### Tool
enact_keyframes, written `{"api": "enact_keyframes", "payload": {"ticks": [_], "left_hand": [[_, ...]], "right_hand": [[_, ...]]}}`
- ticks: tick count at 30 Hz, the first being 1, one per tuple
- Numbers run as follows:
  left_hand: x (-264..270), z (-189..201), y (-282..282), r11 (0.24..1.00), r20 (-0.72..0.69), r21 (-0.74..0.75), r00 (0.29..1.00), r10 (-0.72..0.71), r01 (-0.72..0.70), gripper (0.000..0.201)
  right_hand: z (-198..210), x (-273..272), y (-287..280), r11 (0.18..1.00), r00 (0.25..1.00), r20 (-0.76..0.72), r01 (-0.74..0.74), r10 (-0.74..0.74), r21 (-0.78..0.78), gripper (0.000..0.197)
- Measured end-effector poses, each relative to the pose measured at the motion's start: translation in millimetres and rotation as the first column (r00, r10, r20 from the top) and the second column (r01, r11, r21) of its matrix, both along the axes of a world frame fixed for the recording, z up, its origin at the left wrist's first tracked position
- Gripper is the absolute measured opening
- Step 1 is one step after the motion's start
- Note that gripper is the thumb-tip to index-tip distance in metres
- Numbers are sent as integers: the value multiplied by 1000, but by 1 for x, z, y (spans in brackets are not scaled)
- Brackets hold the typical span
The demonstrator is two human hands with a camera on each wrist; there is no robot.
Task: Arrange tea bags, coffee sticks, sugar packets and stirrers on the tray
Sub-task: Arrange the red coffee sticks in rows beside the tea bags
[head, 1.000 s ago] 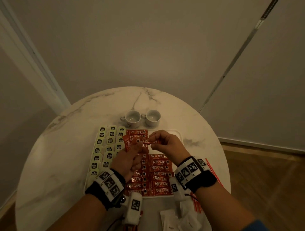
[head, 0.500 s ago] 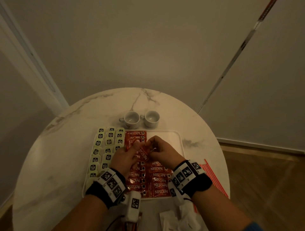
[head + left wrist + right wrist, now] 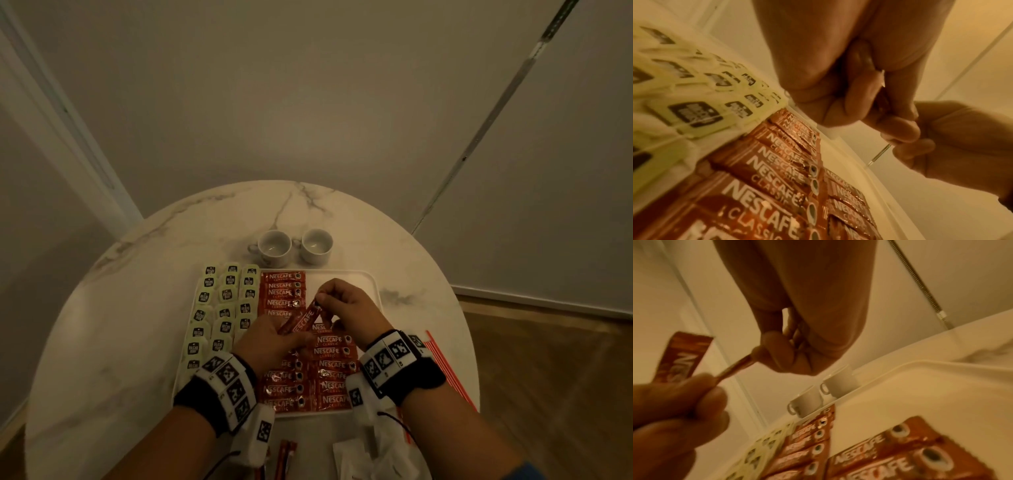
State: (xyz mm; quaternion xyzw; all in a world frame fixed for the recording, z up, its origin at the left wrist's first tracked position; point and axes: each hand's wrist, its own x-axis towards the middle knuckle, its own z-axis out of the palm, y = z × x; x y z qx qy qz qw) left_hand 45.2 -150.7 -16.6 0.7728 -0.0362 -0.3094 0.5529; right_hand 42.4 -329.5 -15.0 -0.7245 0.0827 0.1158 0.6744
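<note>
On the left of the white tray [image 3: 371,287], pale green tea bags [image 3: 224,301] lie in three overlapping columns that run from the far edge toward the near one. Just right of them, red coffee sticks [image 3: 282,293] fill a column along the tray's length, and a second column [image 3: 334,363] covers the near half beside it; the far right part of the tray is bare. The left hand [image 3: 269,344] hovers over the middle of the tray, its fingers [image 3: 900,126] curled and pinching the lower end of a few loose coffee sticks. One held stick [image 3: 305,320] slants up and to the right, lifted clear of the rows. The right hand [image 3: 349,306] meets it from the other side, fingers [image 3: 774,352] closed in a pinch on the stick's upper end. Behind the tray, two white cups [image 3: 294,246] stand side by side on the marble desk [image 3: 137,291], handles to the left. At the desk's right edge lies a bundle of red stirrers [image 3: 445,370], partly hidden by the right wrist. Near the front edge, white sugar packets [image 3: 352,459] and another couple of red sticks [image 3: 286,457] lie off the tray.
</note>
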Motion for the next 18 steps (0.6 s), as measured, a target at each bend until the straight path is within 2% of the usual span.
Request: {"api": "enact_keyframes", "payload": {"ticks": [5, 8, 11, 15, 18], "left_hand": [[4, -7, -3, 995, 14, 48, 996, 88, -89, 25], [6, -7, -3, 995, 33, 102, 999, -4, 1, 27], [12, -8, 2, 988, -16, 139, 997, -71, 73, 24], [20, -10, 8, 977, -80, 170, 990, -115, 127, 33], [26, -13, 7, 972, -87, 191, 988, -125, 140, 29]], "right_hand": [[-3, 7, -12, 991, 998, -65, -12, 3, -135, 8], [2, 9, -17, 955, 987, -18, -162, 163, -249, 25], [9, 12, -22, 877, 950, -33, -299, 310, -376, 22], [12, 16, -27, 860, 945, -58, -318, 322, -399, 26], [8, 18, -17, 831, 944, -78, -320, 320, -454, 31]]}}
